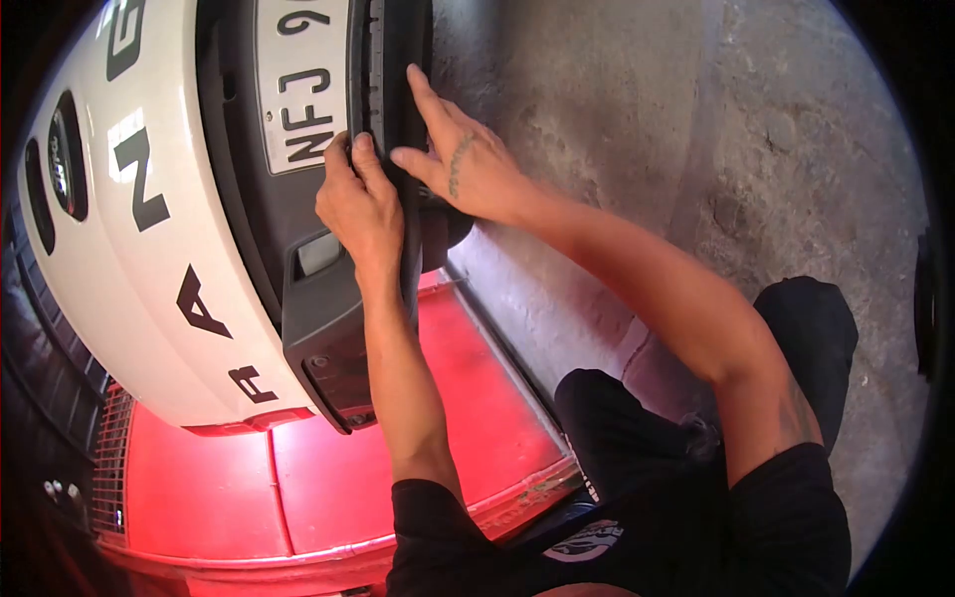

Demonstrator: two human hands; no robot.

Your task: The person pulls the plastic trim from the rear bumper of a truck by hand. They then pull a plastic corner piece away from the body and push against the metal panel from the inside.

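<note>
A dark rear bumper (318, 350) runs along the back of a white vehicle, with a number plate (295, 90) in its recess. My left hand (363, 204) is closed at the bumper beside the plate's edge, fingers bent and thumb at the end of a ridged strip (376, 70). Whether a small part lies under those fingertips is hidden. My right hand (466, 161) is open against the bumper's outer edge, index finger stretched out and thumb apart, close to the left hand.
The white tailgate (149, 289) carries large black letters and a dark handle (68, 156). Below my left arm is a red metal platform (468, 388) with a raised edge. Rough concrete floor (637, 109) spreads to the right. My bent knees (617, 418) are close by.
</note>
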